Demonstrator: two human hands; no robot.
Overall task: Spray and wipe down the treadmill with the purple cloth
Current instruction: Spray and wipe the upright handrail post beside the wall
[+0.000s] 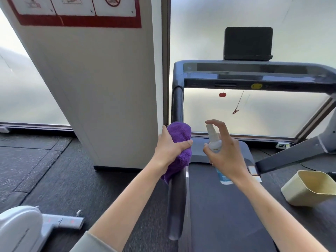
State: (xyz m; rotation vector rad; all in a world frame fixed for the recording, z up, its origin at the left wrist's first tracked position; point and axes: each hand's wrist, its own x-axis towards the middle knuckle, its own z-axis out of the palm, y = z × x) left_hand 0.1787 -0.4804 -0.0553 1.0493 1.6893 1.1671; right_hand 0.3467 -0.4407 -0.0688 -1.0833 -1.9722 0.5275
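The treadmill (pixel 227 206) fills the right half of the view, its console bar (pixel 254 73) up at 1 o'clock and its dark belt running down toward 5 o'clock. Its left handrail (pixel 177 106) slants from 12 down to 6 o'clock, and the purple cloth (pixel 180 140) is bunched around it near the centre, touching the rail. The left hand (pixel 169 148) grips that cloth, fingers and thumb clamped over it. Just beside it, toward 3 o'clock, the right hand (pixel 225 153) holds a small spray bottle (pixel 214 142), fingers wrapped on the body and the forefinger raised over the nozzle, aimed at the rail. A beige bin (pixel 309 188) sits at 4 o'clock. By my reading the handrail is mid-clean; the console, belt and right side look untouched, so most wiping remains.
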